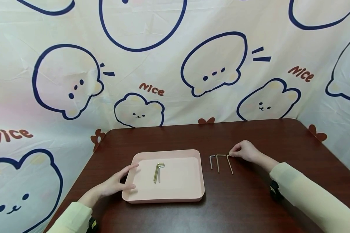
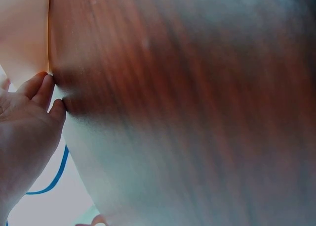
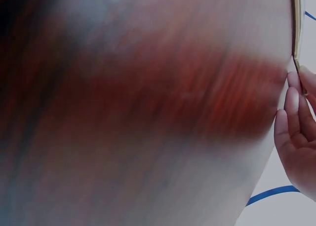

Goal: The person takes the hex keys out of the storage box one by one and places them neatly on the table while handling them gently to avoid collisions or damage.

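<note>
A pale pink tray (image 1: 178,191) lies on the table, and my left hand (image 1: 113,184) holds its left side, thumb and a finger reaching over the rim. In the left wrist view the other fingers of the left hand (image 2: 29,122) are at the table beside the tray wall. Inside the tray, gold and silver hex keys (image 1: 159,171) lie bunched together. My right hand (image 1: 246,151) pinches the short-arm end of a hex key (image 1: 230,166) right of the tray; the right wrist view shows the right hand (image 3: 298,122) at the table surface.
Left of the held key, a small hex key (image 1: 211,161) and a longer hex key (image 1: 218,165) lie in a row on the dark wooden table (image 1: 236,204). A cartoon-printed cloth (image 1: 169,64) hangs behind the table and along its sides.
</note>
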### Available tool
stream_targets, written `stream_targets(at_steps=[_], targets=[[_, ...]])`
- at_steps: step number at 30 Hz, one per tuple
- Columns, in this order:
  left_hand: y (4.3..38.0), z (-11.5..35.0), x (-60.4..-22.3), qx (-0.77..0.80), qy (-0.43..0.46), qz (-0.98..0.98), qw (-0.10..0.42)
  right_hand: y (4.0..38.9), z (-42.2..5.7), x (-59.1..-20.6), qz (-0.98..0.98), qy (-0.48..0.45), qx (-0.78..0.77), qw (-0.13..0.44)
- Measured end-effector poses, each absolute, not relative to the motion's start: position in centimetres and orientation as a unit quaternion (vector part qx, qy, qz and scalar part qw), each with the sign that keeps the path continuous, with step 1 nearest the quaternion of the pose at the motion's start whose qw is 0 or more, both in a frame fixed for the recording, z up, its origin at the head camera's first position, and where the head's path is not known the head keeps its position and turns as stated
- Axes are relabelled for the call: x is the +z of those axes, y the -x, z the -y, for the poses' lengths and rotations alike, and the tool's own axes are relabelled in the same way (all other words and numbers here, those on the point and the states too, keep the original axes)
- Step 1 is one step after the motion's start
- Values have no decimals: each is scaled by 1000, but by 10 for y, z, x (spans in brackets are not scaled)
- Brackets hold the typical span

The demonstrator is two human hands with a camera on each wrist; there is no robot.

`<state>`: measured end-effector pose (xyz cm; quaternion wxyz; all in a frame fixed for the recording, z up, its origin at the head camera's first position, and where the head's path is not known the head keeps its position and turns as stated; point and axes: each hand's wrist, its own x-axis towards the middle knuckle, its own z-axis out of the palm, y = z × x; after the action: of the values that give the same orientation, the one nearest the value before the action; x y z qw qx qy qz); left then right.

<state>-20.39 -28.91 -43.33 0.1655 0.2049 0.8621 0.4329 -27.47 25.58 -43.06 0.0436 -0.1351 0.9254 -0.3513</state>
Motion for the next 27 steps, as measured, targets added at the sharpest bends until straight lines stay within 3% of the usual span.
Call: stream_targets(at_steps=[27], targets=[[205,290,-436,432,-221,-861,155,280,-253,-429,-958,152,-241,13]])
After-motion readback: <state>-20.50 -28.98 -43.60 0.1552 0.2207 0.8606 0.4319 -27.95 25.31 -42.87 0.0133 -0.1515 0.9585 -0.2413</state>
